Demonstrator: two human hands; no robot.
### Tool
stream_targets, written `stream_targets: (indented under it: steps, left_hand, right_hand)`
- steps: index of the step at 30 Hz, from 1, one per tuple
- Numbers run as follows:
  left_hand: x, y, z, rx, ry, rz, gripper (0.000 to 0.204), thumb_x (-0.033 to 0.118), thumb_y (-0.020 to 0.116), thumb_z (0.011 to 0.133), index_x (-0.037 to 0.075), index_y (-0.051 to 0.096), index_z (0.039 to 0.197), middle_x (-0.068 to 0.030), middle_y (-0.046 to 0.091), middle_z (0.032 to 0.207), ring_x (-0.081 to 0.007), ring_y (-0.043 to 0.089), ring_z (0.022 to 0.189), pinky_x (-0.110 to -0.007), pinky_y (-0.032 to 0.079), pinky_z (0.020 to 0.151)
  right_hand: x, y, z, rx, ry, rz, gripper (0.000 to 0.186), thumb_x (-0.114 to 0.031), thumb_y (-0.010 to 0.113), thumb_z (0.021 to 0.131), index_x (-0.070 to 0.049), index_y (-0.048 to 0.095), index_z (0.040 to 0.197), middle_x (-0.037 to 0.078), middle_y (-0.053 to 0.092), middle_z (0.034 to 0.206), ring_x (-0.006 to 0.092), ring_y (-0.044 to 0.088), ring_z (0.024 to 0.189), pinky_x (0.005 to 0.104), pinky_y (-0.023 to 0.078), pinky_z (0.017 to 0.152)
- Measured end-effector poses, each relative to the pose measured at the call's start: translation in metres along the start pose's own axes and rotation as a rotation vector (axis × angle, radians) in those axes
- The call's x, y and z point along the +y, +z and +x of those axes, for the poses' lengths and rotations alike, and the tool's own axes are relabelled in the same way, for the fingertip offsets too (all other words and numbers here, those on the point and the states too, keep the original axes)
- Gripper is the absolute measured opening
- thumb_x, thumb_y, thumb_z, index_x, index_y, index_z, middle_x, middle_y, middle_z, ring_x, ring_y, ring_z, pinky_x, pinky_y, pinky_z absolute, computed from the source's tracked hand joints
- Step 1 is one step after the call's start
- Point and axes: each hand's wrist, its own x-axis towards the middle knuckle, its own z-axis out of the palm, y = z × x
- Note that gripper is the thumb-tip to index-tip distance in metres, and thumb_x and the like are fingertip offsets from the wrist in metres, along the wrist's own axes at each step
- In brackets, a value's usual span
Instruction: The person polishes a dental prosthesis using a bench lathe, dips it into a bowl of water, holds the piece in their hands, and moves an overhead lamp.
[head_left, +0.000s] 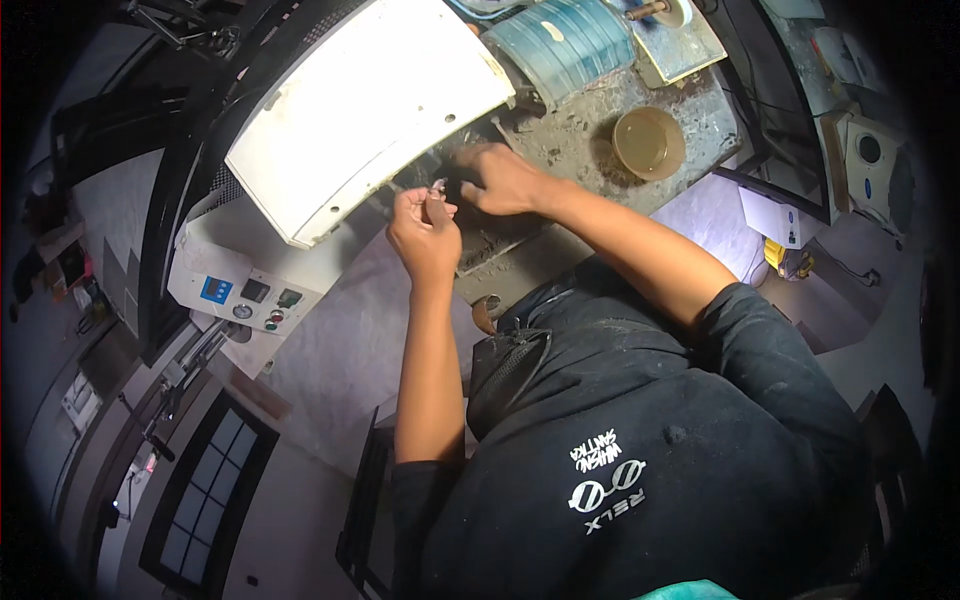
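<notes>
My left hand (426, 222) is closed, with thumb and fingertips pinched on a small shiny piece (438, 187) that is too small to name exactly. Just to its right, my right hand (503, 182) reaches in under the front edge of a white machine cover (370, 110). Its thumb and forefinger stand apart with a dark gap between them; the other fingertips are lost in shadow, and I see nothing held there. Both hands are over the dark, dirty working space below the cover's edge.
A round tub of murky liquid (648, 143) stands on the grimy worktop (580, 140) to the right. Behind it lies a blue ribbed container (565, 45), beside a pale board (685, 50). A control panel with gauges and buttons (255, 300) is at the left.
</notes>
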Motion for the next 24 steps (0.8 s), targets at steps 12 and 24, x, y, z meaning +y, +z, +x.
stream_targets:
  steps: [12, 24]
  left_hand:
    - [0.002, -0.009, -0.010, 0.001, 0.180, 0.109, 0.004, -0.003, 0.054, 0.091, -0.007, 0.052, 0.092, -0.0126, 0.063, 0.082, -0.0148, 0.064, 0.067, -0.027, 0.051, 0.064]
    - [0.004, 0.006, 0.006, -0.008, -0.060, -0.176, 0.003, -0.004, 0.053, 0.091, -0.007, 0.052, 0.092, -0.0166, 0.065, 0.077, -0.0183, 0.065, 0.061, -0.027, 0.054, 0.058]
  right_hand:
    - [-0.007, 0.008, -0.048, -0.305, -0.070, -0.146, 0.035, -0.021, 0.053, 0.078, 0.002, 0.067, 0.101, 0.025, 0.067, 0.082, 0.0402, 0.066, 0.087, 0.0464, 0.046, 0.095]
    - [-0.005, -0.001, 0.001, 0.112, -0.047, 0.193, 0.028, -0.009, 0.061, 0.082, 0.002, 0.068, 0.107, 0.021, 0.068, 0.103, 0.0331, 0.066, 0.100, 0.0368, 0.050, 0.090]
